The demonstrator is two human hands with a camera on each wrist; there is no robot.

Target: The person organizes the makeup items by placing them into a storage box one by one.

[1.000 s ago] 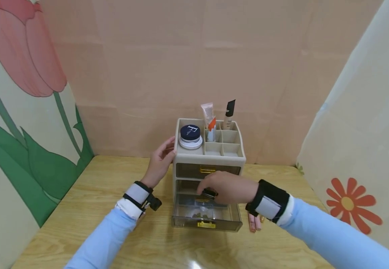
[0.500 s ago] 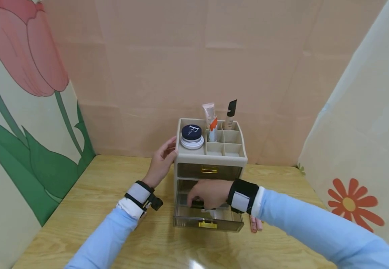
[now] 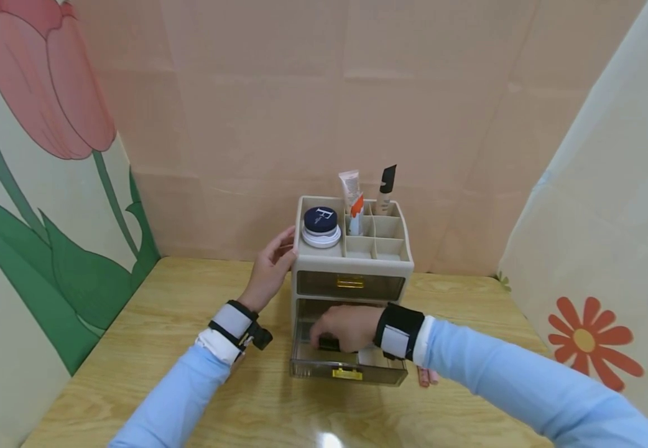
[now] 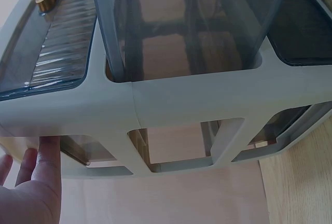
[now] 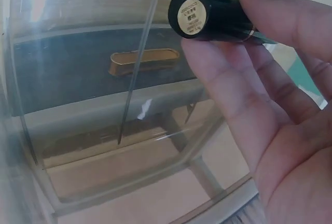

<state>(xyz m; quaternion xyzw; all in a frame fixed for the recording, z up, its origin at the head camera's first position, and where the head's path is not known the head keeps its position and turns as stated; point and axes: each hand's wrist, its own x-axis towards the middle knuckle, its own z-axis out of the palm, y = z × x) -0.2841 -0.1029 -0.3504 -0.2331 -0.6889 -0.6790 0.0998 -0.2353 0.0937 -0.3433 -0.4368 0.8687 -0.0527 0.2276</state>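
A beige makeup organizer [image 3: 352, 266] stands on the table, its middle clear drawer [image 3: 377, 373] pulled out and the top drawer [image 3: 324, 284] pushed in. My left hand [image 3: 268, 274] rests against the organizer's left side, its straight fingers [image 4: 47, 164] touching the wall. Over the pulled-out drawer, my right hand [image 3: 349, 326] pinches a black lipstick tube [image 5: 223, 19] between thumb and fingers. The round label [image 5: 192, 16] on the tube's end shows in the right wrist view. From the head, the right hand hides part of the drawer's inside.
On the organizer's top sit a navy-lidded round jar [image 3: 320, 219], a pink squeeze tube [image 3: 349, 185], a white-and-orange tube [image 3: 356, 218] and a black-capped bottle [image 3: 387, 183]. Slim pink tubes [image 3: 425, 376] lie on the table [image 3: 234, 404] right of the drawer. A cloth backdrop [image 3: 257, 124] hangs behind.
My right hand has moved left and lower, into the pulled-out drawer, with the lipstick tube in its fingers. My left hand has kept its place on the organizer's side.
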